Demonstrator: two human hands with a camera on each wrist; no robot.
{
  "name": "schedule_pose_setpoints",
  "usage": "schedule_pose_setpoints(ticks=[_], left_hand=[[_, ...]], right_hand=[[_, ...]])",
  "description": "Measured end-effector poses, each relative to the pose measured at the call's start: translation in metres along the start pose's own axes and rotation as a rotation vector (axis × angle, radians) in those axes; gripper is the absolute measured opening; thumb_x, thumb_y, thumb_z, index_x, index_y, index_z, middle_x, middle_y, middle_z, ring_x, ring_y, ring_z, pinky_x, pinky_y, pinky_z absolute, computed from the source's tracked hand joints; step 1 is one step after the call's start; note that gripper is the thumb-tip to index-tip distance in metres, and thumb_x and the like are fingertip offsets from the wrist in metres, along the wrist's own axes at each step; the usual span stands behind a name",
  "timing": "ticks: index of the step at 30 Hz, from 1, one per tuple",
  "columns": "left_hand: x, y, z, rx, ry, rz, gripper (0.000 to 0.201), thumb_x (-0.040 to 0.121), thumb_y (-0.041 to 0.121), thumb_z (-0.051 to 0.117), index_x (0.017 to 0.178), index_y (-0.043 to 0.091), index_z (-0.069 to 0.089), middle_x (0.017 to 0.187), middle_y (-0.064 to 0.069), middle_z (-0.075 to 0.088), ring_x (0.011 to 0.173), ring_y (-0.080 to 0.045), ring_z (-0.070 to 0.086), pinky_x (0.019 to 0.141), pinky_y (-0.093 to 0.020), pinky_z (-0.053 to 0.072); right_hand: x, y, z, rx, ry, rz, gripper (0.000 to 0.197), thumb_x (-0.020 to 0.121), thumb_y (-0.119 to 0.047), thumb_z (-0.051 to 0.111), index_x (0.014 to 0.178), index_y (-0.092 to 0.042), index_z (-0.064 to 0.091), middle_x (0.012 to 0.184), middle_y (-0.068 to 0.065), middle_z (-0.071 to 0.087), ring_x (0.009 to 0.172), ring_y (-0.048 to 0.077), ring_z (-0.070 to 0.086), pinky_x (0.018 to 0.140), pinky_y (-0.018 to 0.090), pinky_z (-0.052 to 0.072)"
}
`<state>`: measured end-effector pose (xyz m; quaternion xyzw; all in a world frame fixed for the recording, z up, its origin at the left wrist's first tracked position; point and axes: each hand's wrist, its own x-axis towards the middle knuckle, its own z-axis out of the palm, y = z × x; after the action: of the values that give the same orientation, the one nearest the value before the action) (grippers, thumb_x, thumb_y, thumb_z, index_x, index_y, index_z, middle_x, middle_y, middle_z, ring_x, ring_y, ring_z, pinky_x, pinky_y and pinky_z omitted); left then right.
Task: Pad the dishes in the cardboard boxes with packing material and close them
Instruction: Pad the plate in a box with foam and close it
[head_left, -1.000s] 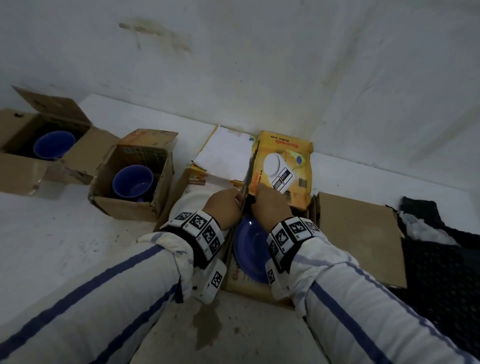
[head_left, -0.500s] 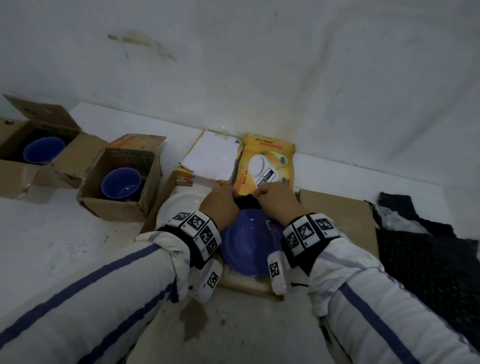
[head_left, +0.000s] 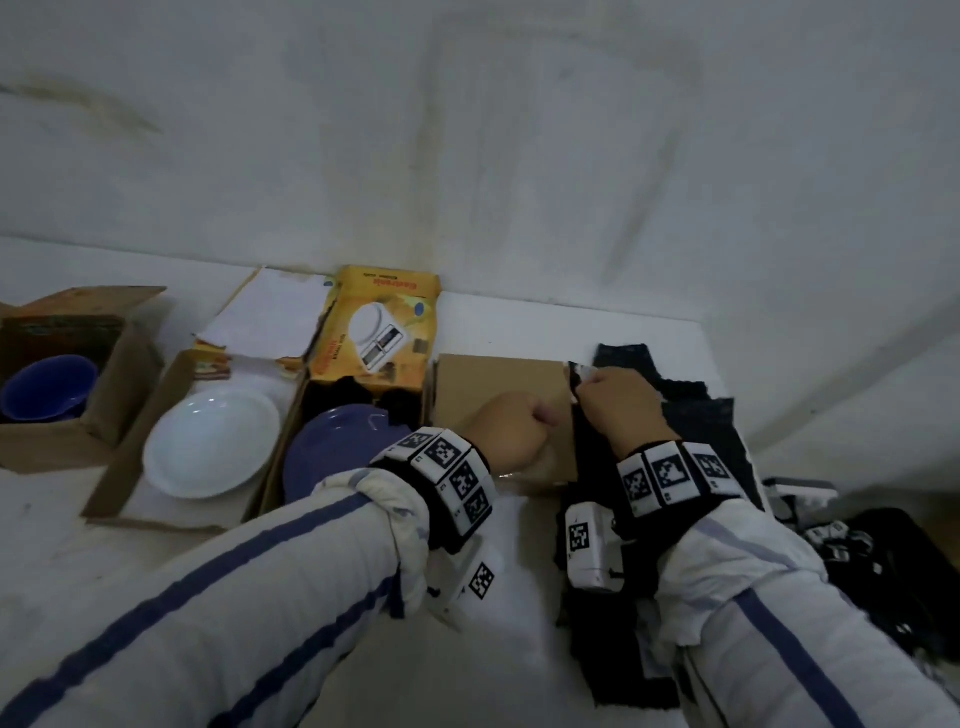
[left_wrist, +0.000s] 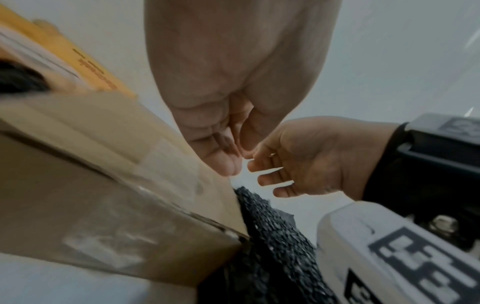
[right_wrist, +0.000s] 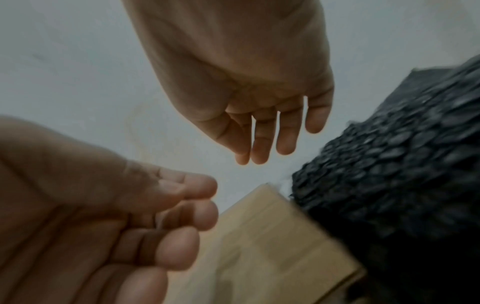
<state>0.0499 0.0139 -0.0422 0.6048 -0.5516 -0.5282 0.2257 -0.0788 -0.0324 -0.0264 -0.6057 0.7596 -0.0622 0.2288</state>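
A blue plate (head_left: 332, 452) lies in the open yellow box (head_left: 382, 332), with black padding (head_left: 363, 397) at its far end. To the right, black bubble wrap (head_left: 701, 421) (left_wrist: 272, 246) (right_wrist: 402, 185) lies beside the box's brown flap (head_left: 493, 384). My left hand (head_left: 511, 431) hovers over that flap, fingers curled (right_wrist: 179, 226), holding nothing. My right hand (head_left: 618, 405) is at the wrap's near edge, with fingers (right_wrist: 265, 139) relaxed and nothing between them. A white plate (head_left: 213, 441) and a blue bowl (head_left: 47, 387) sit unpadded in open boxes to the left.
The wall stands close behind the boxes. More black wrap (head_left: 883, 561) spreads over the white surface at the right. A white sheet (head_left: 265, 317) lies behind the white plate's box (head_left: 119, 467). Bare white surface (head_left: 78, 545) lies in front of the boxes.
Both hands have left the blue plate's box and moved right to the bubble wrap beside the brown flap. The view has turned right with them.
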Motion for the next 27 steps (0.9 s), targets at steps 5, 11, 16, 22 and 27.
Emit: schedule_pose_setpoints(ticks=[5, 11, 16, 22, 27], left_hand=[[0.001, 0.014, 0.044, -0.092, -0.120, -0.210, 0.021, 0.092, 0.009, 0.049, 0.074, 0.006, 0.058, 0.072, -0.013, 0.061, 0.050, -0.020, 0.058, 0.044, -0.021, 0.046], [0.004, 0.018, 0.065, -0.032, -0.068, -0.208, 0.014, 0.090, 0.019, 0.060, 0.083, 0.008, 0.056, 0.077, -0.014, 0.064, 0.067, -0.026, 0.062, 0.062, -0.033, 0.054], [0.006, 0.017, 0.072, -0.182, 0.070, -0.153, 0.044, 0.082, 0.010, 0.068, 0.117, 0.017, 0.042, 0.086, -0.006, 0.057, 0.063, -0.017, 0.053, 0.050, -0.027, 0.044], [0.001, 0.023, 0.051, -0.384, 0.125, -0.022, 0.007, 0.088, 0.007, 0.057, 0.091, 0.013, 0.060, 0.086, -0.013, 0.065, 0.076, -0.028, 0.063, 0.079, -0.046, 0.052], [-0.010, 0.015, 0.009, -0.478, 0.162, 0.097, 0.011, 0.089, 0.009, 0.058, 0.099, 0.013, 0.061, 0.109, -0.015, 0.065, 0.105, -0.032, 0.062, 0.085, -0.044, 0.055]], right_hand=[[0.000, 0.041, -0.014, 0.040, -0.107, 0.046, 0.035, 0.095, -0.014, 0.040, 0.121, 0.000, 0.059, 0.123, 0.018, 0.059, 0.116, 0.033, 0.054, 0.094, 0.035, 0.044], [-0.004, 0.055, -0.013, 0.158, -0.105, 0.017, 0.033, 0.094, -0.016, 0.042, 0.117, -0.002, 0.062, 0.120, 0.017, 0.062, 0.114, 0.032, 0.056, 0.097, 0.037, 0.047], [-0.010, 0.059, -0.018, 0.231, -0.110, -0.007, 0.031, 0.092, -0.014, 0.044, 0.112, -0.003, 0.064, 0.117, 0.016, 0.064, 0.111, 0.031, 0.058, 0.096, 0.038, 0.048], [-0.025, 0.049, -0.044, 0.238, -0.211, -0.190, 0.039, 0.062, -0.021, 0.059, 0.100, -0.034, 0.058, 0.111, 0.000, 0.059, 0.102, 0.024, 0.058, 0.093, 0.042, 0.048], [-0.047, 0.012, -0.048, 0.060, -0.359, -0.452, 0.051, 0.082, -0.005, 0.058, 0.129, -0.023, 0.052, 0.111, 0.003, 0.061, 0.102, 0.020, 0.058, 0.077, 0.022, 0.041]])
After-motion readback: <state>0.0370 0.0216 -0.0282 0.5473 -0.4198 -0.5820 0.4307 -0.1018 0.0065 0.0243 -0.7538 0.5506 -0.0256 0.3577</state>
